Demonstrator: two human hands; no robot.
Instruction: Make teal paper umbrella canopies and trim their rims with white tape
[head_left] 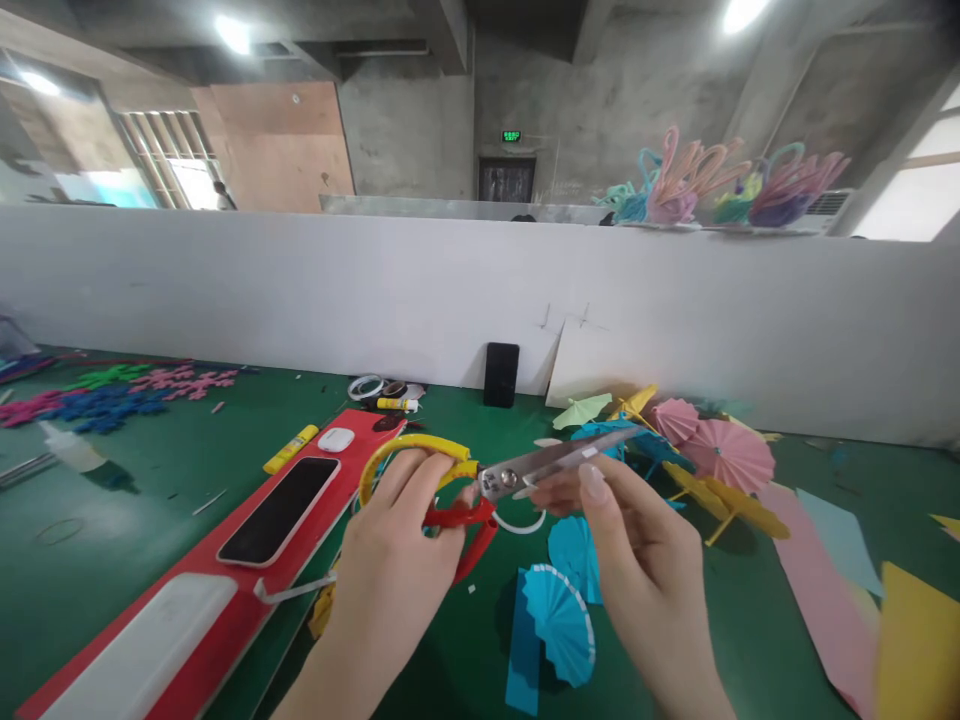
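Observation:
My left hand (405, 530) is closed round the handles of a pair of scissors (551, 465), one loop yellow and one red. The blades point right, toward my right hand (637, 550). Its thumb and fingers pinch a thin white strip (590, 453) beside the blades; part of the strip is hidden by the fingers. A white loop (523, 527) curves below the blades. Beneath the hands lie a pleated blue paper fan (559, 625) with white pieces along its rim, a blue paper strip (523, 650) and another blue paper piece (574, 550).
Small paper umbrellas (724, 455) in pink, yellow, blue and green cluster at right, near coloured paper sheets (825, 590). At left, a red board (187, 560) carries a phone (281, 510) and a white case. A black phone (501, 374) leans on the white partition (375, 300).

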